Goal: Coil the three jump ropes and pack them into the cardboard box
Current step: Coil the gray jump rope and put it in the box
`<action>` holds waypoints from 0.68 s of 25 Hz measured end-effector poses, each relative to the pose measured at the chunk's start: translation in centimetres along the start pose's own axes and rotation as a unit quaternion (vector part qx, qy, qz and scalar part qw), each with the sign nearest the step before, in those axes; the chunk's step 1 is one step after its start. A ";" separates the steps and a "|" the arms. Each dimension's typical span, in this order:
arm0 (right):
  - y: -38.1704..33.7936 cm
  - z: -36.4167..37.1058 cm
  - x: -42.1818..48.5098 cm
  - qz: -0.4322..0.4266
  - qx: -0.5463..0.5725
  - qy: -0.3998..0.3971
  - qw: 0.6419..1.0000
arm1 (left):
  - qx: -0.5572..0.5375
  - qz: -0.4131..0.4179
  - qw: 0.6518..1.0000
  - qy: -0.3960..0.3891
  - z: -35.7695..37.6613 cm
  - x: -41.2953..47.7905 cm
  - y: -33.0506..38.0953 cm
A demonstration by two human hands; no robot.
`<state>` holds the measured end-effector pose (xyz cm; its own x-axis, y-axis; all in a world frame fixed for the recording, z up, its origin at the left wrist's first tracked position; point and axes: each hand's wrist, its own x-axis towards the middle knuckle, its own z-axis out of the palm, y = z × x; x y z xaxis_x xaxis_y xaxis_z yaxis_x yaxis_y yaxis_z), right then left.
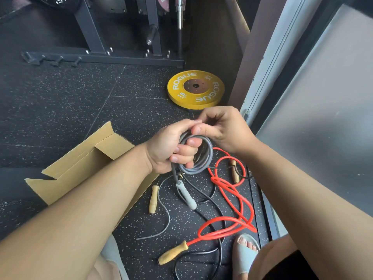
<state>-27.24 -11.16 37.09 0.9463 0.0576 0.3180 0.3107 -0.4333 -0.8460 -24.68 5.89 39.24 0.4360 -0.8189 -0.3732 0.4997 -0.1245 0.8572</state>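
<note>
The thick grey rubbery jump rope [193, 171] is looking matt and smooth, and its moulded grey handle [186, 196] is showing the same dull finish. The thin red plastic jump rope [219, 182] is shining glossy, ending in a smooth varnished wooden handle [173, 252]. The brown cardboard box [80, 164] is showing flat matt paper. The black speckled rubber floor [60, 110] is looking grainy. The yellow round weight plate [216, 91] is gleaming faintly around a coppery metal hub [195, 85].

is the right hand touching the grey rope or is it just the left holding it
Touching. The head view shows the right hand pinching the top of the coiled grey rope between thumb and fingers, while the left hand grips the coil.
</note>
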 end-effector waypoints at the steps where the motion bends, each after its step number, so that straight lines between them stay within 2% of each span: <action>1: 0.2 -0.1 0.0 0.034 0.037 -0.013 0.999 | -0.023 0.002 1.000 0.000 0.0 0.0 0.0; 3: 0.4 -0.3 -0.3 0.093 0.111 -0.073 0.987 | -0.084 0.034 0.996 0.012 -0.1 -0.1 0.2; 5: 0.6 -0.4 -0.6 0.142 0.212 -0.158 0.954 | -0.133 0.078 0.988 0.024 -0.4 -0.2 0.7; 7: 1.1 0.0 -0.6 0.162 0.288 -0.192 0.924 | -0.153 0.105 0.982 0.033 -0.7 -0.2 1.0; 14: -0.4 -0.1 -0.2 0.177 0.460 -0.101 0.864 | -0.185 0.129 0.972 0.062 -0.2 0.1 1.4; 17: -0.7 0.3 0.0 0.160 0.448 -0.054 0.878 | -0.195 0.119 0.971 0.068 -0.3 0.1 1.4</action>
<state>-27.38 -10.56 37.54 0.9860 0.1669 0.0020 -0.0719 0.4357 -0.8972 -23.74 5.82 40.33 0.6553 -0.7140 -0.2467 0.6062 0.3022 0.7356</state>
